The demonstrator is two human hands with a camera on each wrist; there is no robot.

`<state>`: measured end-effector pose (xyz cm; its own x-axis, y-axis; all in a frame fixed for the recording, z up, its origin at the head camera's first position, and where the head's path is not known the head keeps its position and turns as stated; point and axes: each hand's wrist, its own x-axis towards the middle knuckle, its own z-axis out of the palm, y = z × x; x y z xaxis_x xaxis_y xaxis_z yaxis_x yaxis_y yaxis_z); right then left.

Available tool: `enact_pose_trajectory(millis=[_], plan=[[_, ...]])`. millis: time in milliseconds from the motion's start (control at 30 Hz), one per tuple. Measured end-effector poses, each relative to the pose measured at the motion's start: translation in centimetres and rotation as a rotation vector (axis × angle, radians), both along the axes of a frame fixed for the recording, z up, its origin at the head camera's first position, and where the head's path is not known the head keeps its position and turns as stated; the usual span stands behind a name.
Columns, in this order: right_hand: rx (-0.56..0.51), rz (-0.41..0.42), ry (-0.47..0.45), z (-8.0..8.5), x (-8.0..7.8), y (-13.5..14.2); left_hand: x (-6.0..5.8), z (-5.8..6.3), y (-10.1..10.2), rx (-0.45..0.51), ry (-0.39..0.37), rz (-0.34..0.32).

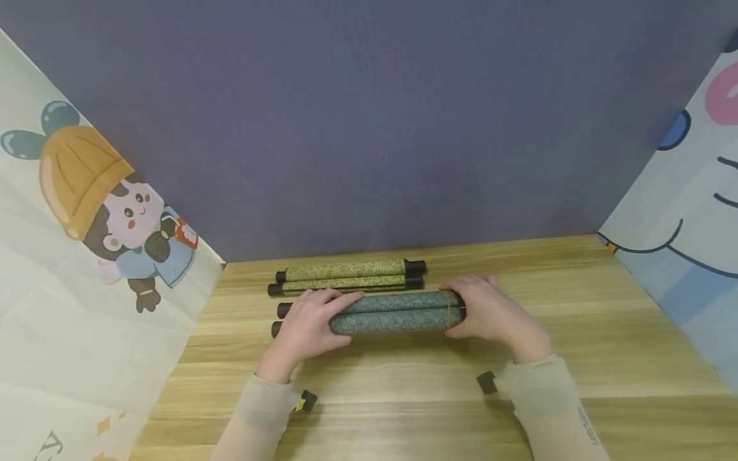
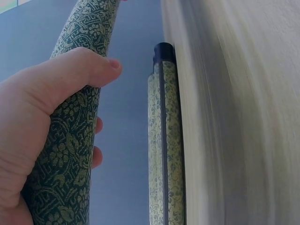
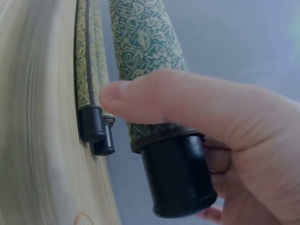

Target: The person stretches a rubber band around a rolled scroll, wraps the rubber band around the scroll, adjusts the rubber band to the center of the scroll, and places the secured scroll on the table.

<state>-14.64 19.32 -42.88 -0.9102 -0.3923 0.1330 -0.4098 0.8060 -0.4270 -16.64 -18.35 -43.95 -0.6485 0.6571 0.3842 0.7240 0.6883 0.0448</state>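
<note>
Two green patterned scrolls (image 1: pixel 398 321) with black end knobs lie side by side across both hands. My left hand (image 1: pixel 311 322) grips them near their left ends, thumb in front and fingers over the far side. The right hand (image 1: pixel 490 314) holds the right ends, its thumb across the green cloth (image 3: pixel 147 42) just above a black knob (image 3: pixel 178 176). A thin yellowish band (image 1: pixel 448 310) circles the pair beside the right hand. Both wrist views show the green scrolls (image 2: pixel 70 140) raised above the tabletop.
Two yellow patterned scrolls (image 1: pixel 346 283) with black knobs lie parallel on the wood-grain table (image 1: pixel 392 397), just behind the green ones. A grey-blue panel (image 1: pixel 392 128) rises at the table's back. Cartoon-printed sheets (image 1: pixel 69 333) flank the left and right sides.
</note>
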Motion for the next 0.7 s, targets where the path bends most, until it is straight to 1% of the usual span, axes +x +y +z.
enact_pose_trajectory(millis=[233, 467, 700], plan=[[-0.003, 0.018, -0.011, 0.26, 0.12, -0.12, 0.04, 0.08, -0.01, -0.004, -0.008, -0.003], [-0.019, 0.025, -0.003, 0.65, 0.41, -0.01, 0.12, 0.14, 0.14, 0.008, -0.010, -0.010], [0.005, 0.022, -0.022, 0.89, 0.56, 0.09, 0.14, 0.12, 0.24, 0.008, -0.014, -0.008]])
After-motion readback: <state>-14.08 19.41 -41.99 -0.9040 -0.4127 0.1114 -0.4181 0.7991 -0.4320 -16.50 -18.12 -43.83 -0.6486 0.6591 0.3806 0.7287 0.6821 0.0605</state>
